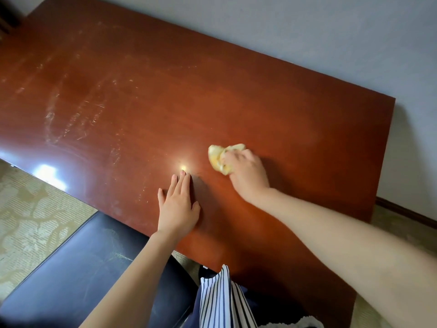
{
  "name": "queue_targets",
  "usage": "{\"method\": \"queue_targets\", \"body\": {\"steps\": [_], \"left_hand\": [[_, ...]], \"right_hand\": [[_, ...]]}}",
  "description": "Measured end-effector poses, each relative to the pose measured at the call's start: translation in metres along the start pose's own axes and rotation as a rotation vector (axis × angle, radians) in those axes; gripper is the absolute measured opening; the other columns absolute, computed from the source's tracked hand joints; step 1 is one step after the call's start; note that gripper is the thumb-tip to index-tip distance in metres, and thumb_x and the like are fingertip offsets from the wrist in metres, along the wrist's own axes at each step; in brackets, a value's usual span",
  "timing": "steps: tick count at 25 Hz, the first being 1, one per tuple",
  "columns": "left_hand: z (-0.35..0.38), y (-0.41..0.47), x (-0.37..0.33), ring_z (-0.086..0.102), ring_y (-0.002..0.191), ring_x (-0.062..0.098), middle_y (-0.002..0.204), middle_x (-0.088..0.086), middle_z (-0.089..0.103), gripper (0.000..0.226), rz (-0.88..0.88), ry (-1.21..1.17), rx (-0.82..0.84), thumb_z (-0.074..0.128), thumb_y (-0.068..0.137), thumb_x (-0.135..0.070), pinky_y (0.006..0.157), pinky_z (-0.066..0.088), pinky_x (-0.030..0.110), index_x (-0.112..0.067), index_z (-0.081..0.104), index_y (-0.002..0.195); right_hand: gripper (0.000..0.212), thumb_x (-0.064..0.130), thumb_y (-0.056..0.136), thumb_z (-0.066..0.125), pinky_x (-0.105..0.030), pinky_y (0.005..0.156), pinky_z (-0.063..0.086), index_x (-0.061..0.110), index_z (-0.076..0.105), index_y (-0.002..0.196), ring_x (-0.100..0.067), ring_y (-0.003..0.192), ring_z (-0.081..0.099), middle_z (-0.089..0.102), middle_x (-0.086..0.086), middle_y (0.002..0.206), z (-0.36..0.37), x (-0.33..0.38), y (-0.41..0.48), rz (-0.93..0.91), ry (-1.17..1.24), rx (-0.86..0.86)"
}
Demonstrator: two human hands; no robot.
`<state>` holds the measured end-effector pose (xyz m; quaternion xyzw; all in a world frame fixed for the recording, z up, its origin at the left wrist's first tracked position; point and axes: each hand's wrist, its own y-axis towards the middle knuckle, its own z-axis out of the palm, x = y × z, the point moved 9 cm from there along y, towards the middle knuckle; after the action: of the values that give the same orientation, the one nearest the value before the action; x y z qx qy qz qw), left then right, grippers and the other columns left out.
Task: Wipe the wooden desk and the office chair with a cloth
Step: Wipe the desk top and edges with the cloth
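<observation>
The person is wiping the desk (236, 95), so the desk part of the job is in hand and the chair (78, 263) looks like it has not had its turn yet. The right hand (247, 172) is on the desk with its fingers curled tight around a bunched-up yellow cloth (218, 157), and the cloth is pressed down on the wood. The left hand (178, 204) lies flat on the desk, nearer to the person than the cloth and a bit to the left of it, with its fingers straight and close together and holding nothing. It seems to be there just to lean on. The cloth sits about in the middle of the desk, on the side close to the person. The desk around the cloth looks smooth and shiny. Far to the left of the cloth, the desk has pale streaks (54, 114) and dusty marks on it, so I think that part needs a rub. The next move, I think, is to slide the cloth left across the desk to those streaks, pushing down so the dust comes off. The left hand may have to lift out of the way. The chair is dark and sits just under the near edge of the desk, below the left hand. It has faint pale smudges on the seat, so it will need the cloth too, once the desk is done.
</observation>
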<state>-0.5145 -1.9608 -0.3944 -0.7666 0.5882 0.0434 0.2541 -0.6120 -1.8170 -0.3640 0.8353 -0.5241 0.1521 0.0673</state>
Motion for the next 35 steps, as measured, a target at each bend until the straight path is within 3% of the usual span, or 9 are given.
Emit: {"method": "queue_targets", "body": {"steps": [3, 9, 12, 16, 21, 24, 27, 31, 35], "left_hand": [[-0.001, -0.001, 0.002, -0.003, 0.146, 0.014, 0.160, -0.003, 0.004, 0.076, 0.002, -0.057, -0.003, 0.048, 0.084, -0.012, 0.115, -0.004, 0.048, -0.020, 0.012, 0.151], [-0.009, 0.002, 0.005, 0.008, 0.146, 0.016, 0.158, 0.000, 0.017, 0.069, 0.038, -0.028, -0.049, 0.042, 0.088, -0.003, 0.116, -0.002, 0.046, -0.020, 0.019, 0.151], [-0.018, 0.007, 0.003, 0.026, 0.142, 0.021, 0.148, 0.007, 0.040, 0.056, 0.050, 0.035, -0.125, 0.047, 0.092, -0.011, 0.115, 0.005, 0.045, -0.017, 0.031, 0.146], [-0.029, 0.011, -0.001, 0.049, 0.122, 0.031, 0.115, 0.016, 0.064, 0.055, 0.039, 0.067, -0.204, 0.053, 0.088, -0.009, 0.113, 0.020, 0.047, -0.013, 0.040, 0.141], [-0.017, 0.007, -0.004, 0.022, 0.143, 0.020, 0.152, 0.002, 0.033, 0.063, 0.037, 0.132, -0.106, 0.046, 0.093, -0.022, 0.116, 0.006, 0.040, -0.022, 0.019, 0.150], [-0.014, 0.005, -0.003, 0.012, 0.145, 0.017, 0.157, -0.003, 0.019, 0.067, 0.023, 0.142, -0.077, 0.043, 0.095, -0.026, 0.116, 0.001, 0.041, -0.027, 0.008, 0.151], [-0.014, 0.005, -0.001, 0.009, 0.146, 0.015, 0.157, -0.002, 0.022, 0.068, -0.008, 0.140, -0.068, 0.042, 0.096, -0.028, 0.116, -0.003, 0.041, -0.026, 0.002, 0.151], [-0.025, 0.008, 0.001, 0.024, 0.141, 0.017, 0.141, 0.006, 0.049, 0.059, -0.069, 0.068, -0.114, 0.039, 0.097, -0.023, 0.116, -0.003, 0.040, -0.022, 0.016, 0.151], [-0.048, 0.023, -0.009, 0.050, 0.115, 0.023, 0.117, 0.002, 0.063, 0.038, -0.107, 0.073, -0.263, 0.040, 0.093, -0.017, 0.116, 0.007, 0.047, -0.021, 0.048, 0.131]], "right_hand": [[0.039, 0.007, 0.084, 0.039, -0.042, 0.092, 0.035, 0.012, 0.058, 0.118, -0.030, 0.115, 0.048, 0.056, -0.007, 0.129, 0.024, 0.054, -0.030, -0.263, 0.037, 0.129], [0.033, 0.000, 0.076, 0.068, -0.038, 0.093, 0.047, 0.019, 0.065, 0.103, -0.022, 0.097, 0.063, 0.065, 0.002, 0.115, 0.017, 0.062, -0.069, -0.619, -0.043, 0.121], [0.032, -0.002, 0.077, 0.065, -0.038, 0.093, 0.046, 0.022, 0.064, 0.100, -0.019, 0.090, 0.063, 0.066, 0.004, 0.111, 0.011, 0.045, -0.067, -0.733, -0.133, 0.147], [0.029, 0.001, 0.079, 0.063, -0.042, 0.094, 0.046, 0.020, 0.068, 0.101, -0.022, 0.095, 0.065, 0.066, -0.002, 0.116, -0.005, 0.018, -0.030, -0.696, -0.208, 0.131], [0.040, 0.001, 0.089, 0.040, -0.037, 0.104, 0.024, 0.023, 0.055, 0.119, -0.023, 0.119, 0.046, 0.055, 0.002, 0.129, -0.021, -0.012, 0.067, -0.295, -0.132, 0.158], [0.037, 0.000, 0.089, 0.039, -0.034, 0.093, 0.030, 0.020, 0.048, 0.118, -0.024, 0.120, 0.042, 0.058, -0.001, 0.122, -0.025, -0.022, 0.112, 0.057, -0.056, 0.061], [0.040, -0.001, 0.088, 0.045, -0.034, 0.093, 0.033, 0.016, 0.044, 0.123, -0.025, 0.124, 0.039, 0.058, -0.004, 0.125, -0.013, -0.014, 0.120, 0.187, -0.037, 0.027], [0.044, -0.001, 0.086, 0.045, -0.033, 0.103, 0.026, 0.017, 0.044, 0.126, -0.021, 0.130, 0.034, 0.047, -0.002, 0.138, -0.002, 0.004, 0.098, -0.053, -0.035, 0.032], [0.045, 0.004, 0.083, 0.052, -0.036, 0.107, 0.025, 0.013, 0.050, 0.127, -0.022, 0.129, 0.037, 0.047, -0.002, 0.139, 0.007, 0.008, 0.046, -0.415, -0.056, 0.186]]}}
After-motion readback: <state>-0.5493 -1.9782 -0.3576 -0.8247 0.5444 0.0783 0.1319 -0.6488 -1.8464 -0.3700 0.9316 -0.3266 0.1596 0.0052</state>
